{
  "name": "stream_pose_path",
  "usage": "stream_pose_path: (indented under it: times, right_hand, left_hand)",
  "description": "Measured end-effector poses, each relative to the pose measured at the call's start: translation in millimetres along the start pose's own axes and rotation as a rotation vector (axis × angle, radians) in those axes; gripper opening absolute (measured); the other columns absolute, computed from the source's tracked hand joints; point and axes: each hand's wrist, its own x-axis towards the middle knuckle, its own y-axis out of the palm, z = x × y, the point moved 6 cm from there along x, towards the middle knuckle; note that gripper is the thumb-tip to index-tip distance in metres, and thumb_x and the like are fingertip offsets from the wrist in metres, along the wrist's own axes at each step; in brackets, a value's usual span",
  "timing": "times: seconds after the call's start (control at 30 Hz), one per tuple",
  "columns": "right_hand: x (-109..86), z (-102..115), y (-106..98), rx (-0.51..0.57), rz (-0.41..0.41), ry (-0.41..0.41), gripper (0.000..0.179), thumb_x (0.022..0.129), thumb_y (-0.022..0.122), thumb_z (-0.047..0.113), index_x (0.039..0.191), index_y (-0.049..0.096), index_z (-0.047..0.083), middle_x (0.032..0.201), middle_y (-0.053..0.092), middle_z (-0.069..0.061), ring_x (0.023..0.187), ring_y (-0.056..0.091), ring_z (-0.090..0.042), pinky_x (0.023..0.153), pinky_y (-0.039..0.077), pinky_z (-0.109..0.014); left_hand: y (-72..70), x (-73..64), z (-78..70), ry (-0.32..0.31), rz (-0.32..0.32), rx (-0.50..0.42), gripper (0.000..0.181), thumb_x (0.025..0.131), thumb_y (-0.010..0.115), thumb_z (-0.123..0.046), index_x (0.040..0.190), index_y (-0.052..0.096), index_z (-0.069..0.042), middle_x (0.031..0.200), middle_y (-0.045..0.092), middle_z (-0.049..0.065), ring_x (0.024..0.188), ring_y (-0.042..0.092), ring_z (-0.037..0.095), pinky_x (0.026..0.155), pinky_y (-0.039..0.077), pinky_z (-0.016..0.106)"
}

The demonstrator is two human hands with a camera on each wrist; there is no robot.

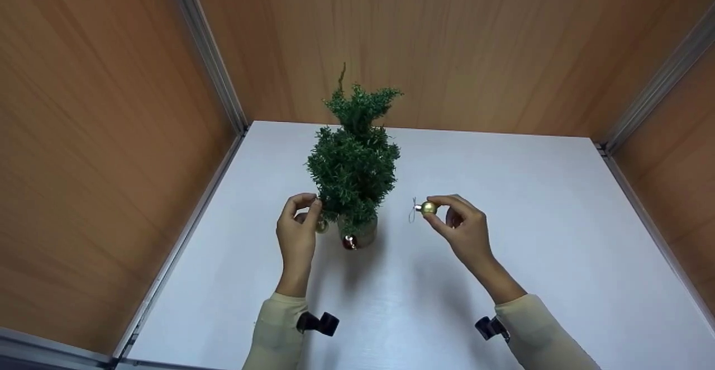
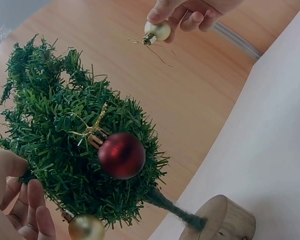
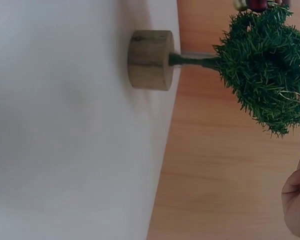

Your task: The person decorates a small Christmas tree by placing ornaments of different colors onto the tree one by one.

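Observation:
A small artificial Christmas tree point(image 1: 353, 163) stands upright on a round wooden base point(image 3: 150, 60). On its left side, my left hand point(image 1: 296, 236) pinches a green branch tip between thumb and finger. A gold bauble point(image 2: 86, 228) hangs close by those fingers, and a dark red bauble point(image 2: 122, 156) hangs low on the front of the tree. To the right of the tree and apart from it, my right hand point(image 1: 468, 233) holds another gold bauble point(image 1: 429, 207) between thumb and fingertips. Its thin thread loop point(image 1: 412, 213) points toward the branches.
The tree stands on a white table point(image 1: 536, 236). Wood-grain panels point(image 1: 475, 46) rise behind it and at both sides, joined by metal corner rails point(image 1: 209, 46). Each sleeved forearm carries a small black wrist camera point(image 1: 318, 323).

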Motion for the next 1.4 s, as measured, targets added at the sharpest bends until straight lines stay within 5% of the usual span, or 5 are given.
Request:
stream_pose_path:
  times: [0.4,0.57,0.83,1.03,1.4]
  right_hand:
    - [2.1,12.9,3.5,0.005,0.011,0.008,0.022,0.077,0.071,0.010,0.099,0.067,0.009,0.087,0.063,-0.001,0.053,0.040,-0.014,0.045,0.032,-0.024]
    - [3.8,14.7,4.6,0.000,0.010,0.008,0.023,0.077,0.071,0.011,0.099,0.067,0.010,0.086,0.063,0.000,0.053,0.040,-0.013,0.045,0.032,-0.024]
    - [6.5,17.5,7.4,0.020,0.003,0.004,0.023,0.077,0.072,0.010,0.100,0.067,0.010,0.086,0.063,-0.001,0.052,0.039,-0.013,0.045,0.032,-0.025]
    - [8.8,21.9,9.7,0.040,0.013,0.000,0.023,0.077,0.071,0.011,0.100,0.067,0.011,0.086,0.062,0.000,0.052,0.039,-0.014,0.045,0.032,-0.024]
    - [10.9,29.6,12.9,0.065,0.011,-0.028,0.023,0.078,0.071,0.010,0.100,0.067,0.011,0.087,0.063,0.000,0.051,0.038,-0.012,0.045,0.031,-0.022]
  left_hand:
    - [-2.1,5.8,17.9,0.064,-0.009,0.000,0.022,0.084,0.064,-0.027,0.100,0.060,-0.012,0.098,0.056,0.003,0.073,0.057,0.027,0.059,0.049,0.041]
    - [-1.9,2.6,14.3,0.077,-0.023,0.006,0.024,0.084,0.064,-0.027,0.101,0.060,-0.011,0.099,0.055,0.002,0.073,0.057,0.026,0.057,0.048,0.042]
    - [1.8,-5.4,5.0,0.112,-0.015,0.011,0.024,0.084,0.063,-0.031,0.100,0.060,-0.014,0.098,0.055,0.001,0.073,0.056,0.026,0.058,0.048,0.042]
    - [13.3,-16.4,-4.1,0.143,0.019,0.042,0.022,0.085,0.062,-0.032,0.101,0.061,-0.016,0.093,0.056,0.000,0.065,0.052,0.022,0.052,0.043,0.030]
    - [42.3,-44.6,-44.2,0.159,0.136,0.023,0.016,0.087,0.061,-0.013,0.100,0.060,-0.003,0.089,0.059,0.004,0.052,0.042,0.014,0.044,0.038,0.025]
